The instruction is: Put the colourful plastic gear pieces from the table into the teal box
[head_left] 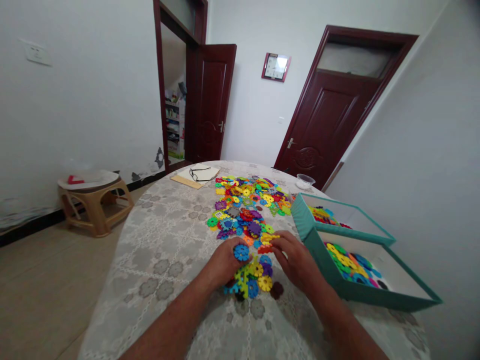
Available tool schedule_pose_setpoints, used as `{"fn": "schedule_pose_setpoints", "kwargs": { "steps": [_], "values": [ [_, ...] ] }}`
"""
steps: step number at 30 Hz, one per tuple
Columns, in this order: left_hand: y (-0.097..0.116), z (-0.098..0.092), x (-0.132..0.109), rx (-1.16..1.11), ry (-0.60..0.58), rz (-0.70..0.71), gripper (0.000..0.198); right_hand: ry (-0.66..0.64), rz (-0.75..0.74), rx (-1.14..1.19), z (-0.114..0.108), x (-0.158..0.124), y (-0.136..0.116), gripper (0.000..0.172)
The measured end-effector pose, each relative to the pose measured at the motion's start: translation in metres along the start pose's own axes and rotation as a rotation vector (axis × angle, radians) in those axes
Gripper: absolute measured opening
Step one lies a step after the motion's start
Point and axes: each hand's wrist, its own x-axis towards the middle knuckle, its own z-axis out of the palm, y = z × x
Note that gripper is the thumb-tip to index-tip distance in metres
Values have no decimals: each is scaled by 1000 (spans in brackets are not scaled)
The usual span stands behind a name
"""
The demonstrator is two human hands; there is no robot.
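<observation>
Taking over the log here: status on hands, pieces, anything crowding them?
Left fingers holding blue disc. Right fingers at yellow piece, grip unclear. Loose pile just ahead. Teal box close on right.

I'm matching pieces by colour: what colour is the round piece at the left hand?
The round piece at the left hand is blue; head view.

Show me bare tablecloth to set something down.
Tablecloth lies bare left of the gear pieces, between the paper and left forearm; also nearer than the brown piece, between forearms. Crowded: between left hand and right hand, and beyond.
</observation>
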Motion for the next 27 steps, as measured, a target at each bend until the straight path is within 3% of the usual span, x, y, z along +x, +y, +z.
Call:
{"fn": "schedule_pose_setpoints", "kwargs": {
  "steps": [3, 8, 17, 22, 27],
  "values": [
    [-1, 1, 0, 23, -2, -36, 23, -24, 114, 9, -19, 2, 5, 14],
    [0, 0, 0, 20, -11, -34, 23, 28, 313, -25, -57, 9, 30, 26],
    [3, -1, 4, 21, -1, -62, 28, 228, 671, -200, -119, 35, 124, 38],
    [4, -2, 4, 36, -14, -48, 29, 259, 802, -327, -138, 39, 169, 38],
    [1, -2, 5, 60, -25, -8, 28, 251, 834, -383, -143, 36, 195, 37]
  ]
}}
